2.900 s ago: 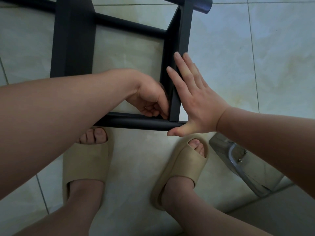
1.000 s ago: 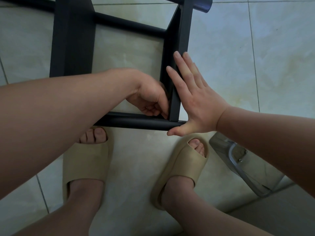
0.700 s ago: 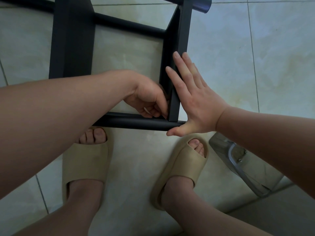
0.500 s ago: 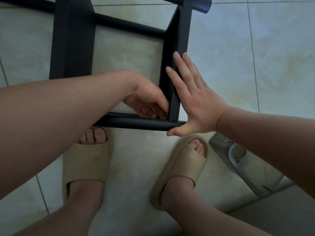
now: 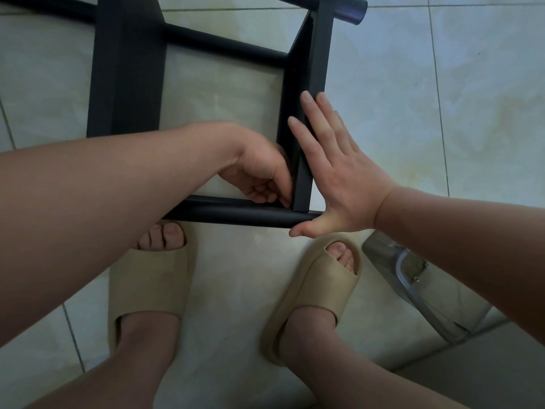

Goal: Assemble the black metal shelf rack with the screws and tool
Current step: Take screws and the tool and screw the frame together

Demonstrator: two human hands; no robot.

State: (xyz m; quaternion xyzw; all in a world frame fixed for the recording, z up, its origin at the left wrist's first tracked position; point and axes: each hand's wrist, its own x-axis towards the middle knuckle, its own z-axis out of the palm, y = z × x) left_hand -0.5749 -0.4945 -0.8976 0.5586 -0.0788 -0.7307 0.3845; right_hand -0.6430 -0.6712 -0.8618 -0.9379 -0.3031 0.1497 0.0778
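The black metal rack (image 5: 126, 69) lies on the pale tiled floor in front of my feet. Its near round tube (image 5: 236, 214) meets an angled upright bar (image 5: 320, 54) at the near right corner. My left hand (image 5: 259, 175) reaches inside that corner, and its curled fingertips pinch something small against the upright; the part itself is hidden. My right hand (image 5: 339, 178) lies flat with straight fingers against the outer face of the upright, its thumb under the tube's end. I see no tool or loose screws.
My feet in beige slides (image 5: 147, 284) (image 5: 318, 293) stand just behind the near tube. A shiny chrome piece with small screws (image 5: 410, 278) lies on the floor under my right forearm. Bare tile stretches to the right of the rack.
My left hand's fingers have shifted and turned slightly at the inner corner. The right hand and the rack have stayed put.
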